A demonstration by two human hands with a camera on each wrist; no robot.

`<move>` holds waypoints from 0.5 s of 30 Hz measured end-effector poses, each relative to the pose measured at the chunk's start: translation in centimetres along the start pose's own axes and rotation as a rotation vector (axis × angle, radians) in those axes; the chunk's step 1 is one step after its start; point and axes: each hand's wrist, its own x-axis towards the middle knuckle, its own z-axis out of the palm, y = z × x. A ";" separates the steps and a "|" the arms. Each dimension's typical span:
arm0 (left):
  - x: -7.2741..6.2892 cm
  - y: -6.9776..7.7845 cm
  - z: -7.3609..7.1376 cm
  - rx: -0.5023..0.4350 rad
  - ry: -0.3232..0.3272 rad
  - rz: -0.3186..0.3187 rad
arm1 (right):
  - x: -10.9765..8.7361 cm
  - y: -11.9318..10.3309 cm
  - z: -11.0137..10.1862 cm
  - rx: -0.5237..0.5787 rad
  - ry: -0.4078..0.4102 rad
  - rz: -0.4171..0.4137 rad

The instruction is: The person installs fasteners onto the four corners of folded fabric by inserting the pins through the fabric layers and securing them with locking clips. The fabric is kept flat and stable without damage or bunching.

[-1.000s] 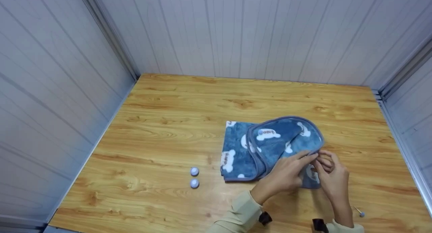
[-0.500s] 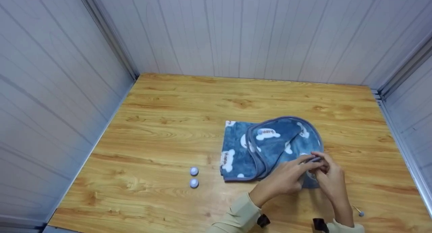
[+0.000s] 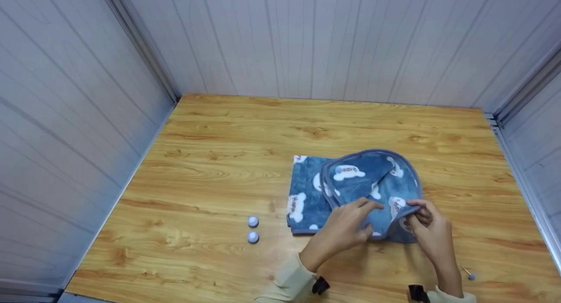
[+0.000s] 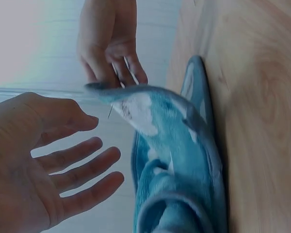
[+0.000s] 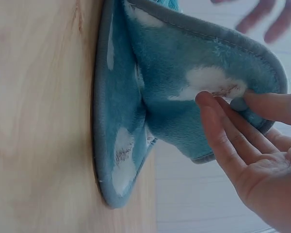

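Note:
A blue fleece blanket (image 3: 302,176) with white bone-shaped patches and grey edging lies folded. My right hand (image 3: 431,233) pinches its raised near-right corner. In the right wrist view the thumb presses a small blue ball-head pin (image 5: 238,104) against the fleece, with the index finger behind the cloth. The pin's thin shaft (image 4: 110,112) shows beyond the edging in the left wrist view. My left hand (image 3: 344,228) hovers over the near side of the blanket, fingers spread, holding nothing. A small blue dot (image 3: 338,170) sits on a white patch of the top layer.
Two small pale round knob-like things (image 3: 253,221) stand left of the blanket on the wooden table (image 3: 210,162). Another pin with a blue ball head (image 3: 471,276) lies beside my right wrist. Pale panel walls (image 3: 298,44) surround the table at the back and sides.
My left hand has let go of the blanket corner and moved left, its fingers spreading. My right hand keeps its pinch on the corner, which now stands up and shows its underside.

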 end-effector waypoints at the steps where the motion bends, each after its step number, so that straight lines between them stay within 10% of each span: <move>1: -0.2 -0.3 -0.1 0.002 0.022 -0.015 | 0.0 0.0 0.0 0.001 0.000 0.005; 15: -2.5 -3.3 -1.3 0.076 0.156 -0.099 | 0.1 2.4 0.2 -0.012 0.004 -0.018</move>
